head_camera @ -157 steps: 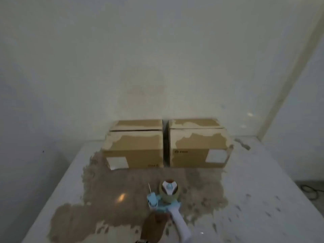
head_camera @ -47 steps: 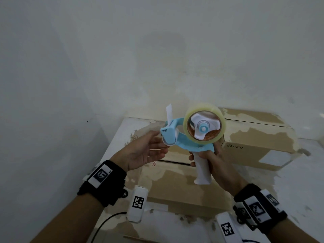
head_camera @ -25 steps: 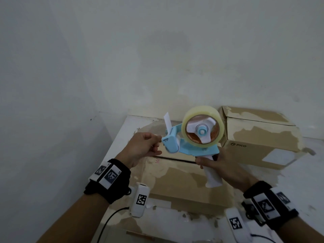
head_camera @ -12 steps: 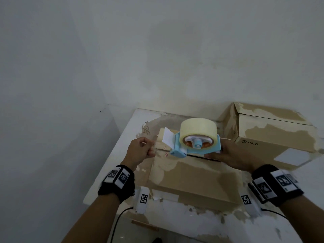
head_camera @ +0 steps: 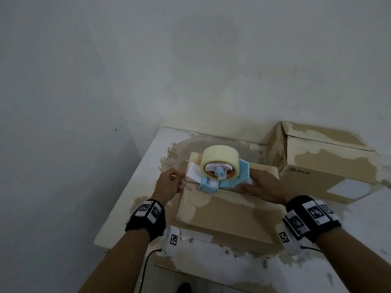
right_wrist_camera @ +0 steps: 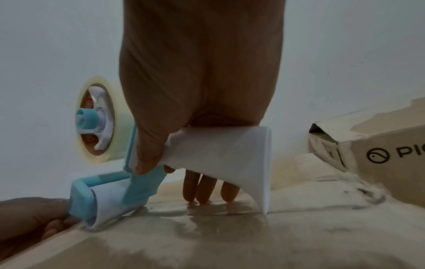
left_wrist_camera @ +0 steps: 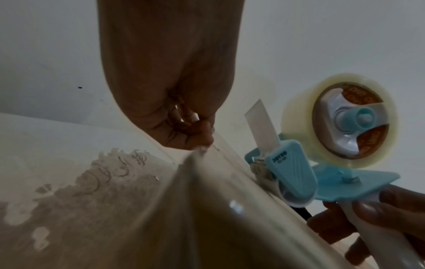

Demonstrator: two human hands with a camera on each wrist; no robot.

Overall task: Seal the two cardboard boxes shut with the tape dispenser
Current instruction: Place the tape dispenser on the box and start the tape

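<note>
A blue and white tape dispenser (head_camera: 222, 174) with a clear tape roll (left_wrist_camera: 340, 120) lies with its roller on the left end of the near cardboard box (head_camera: 222, 214). My right hand (head_camera: 247, 186) grips its white handle (right_wrist_camera: 218, 151), and the fingertips (right_wrist_camera: 207, 191) touch the box top. At the box's left edge my left hand (head_camera: 179, 183) pinches the loose tape end (left_wrist_camera: 202, 145), which stretches from the dispenser's mouth. The second box (head_camera: 330, 166), printed PICO, stands behind to the right, with its near top corner gaping (right_wrist_camera: 322, 134).
Both boxes sit on a white table (head_camera: 148, 172) with worn brown patches, pushed into a wall corner. The table's left edge runs just beside my left hand. A black cable (head_camera: 146, 265) hangs from my left wrist below the front edge.
The dispenser has come down from mid-air onto the near box's left end. My left hand followed, still pinching the tape end, now at the box's left edge.
</note>
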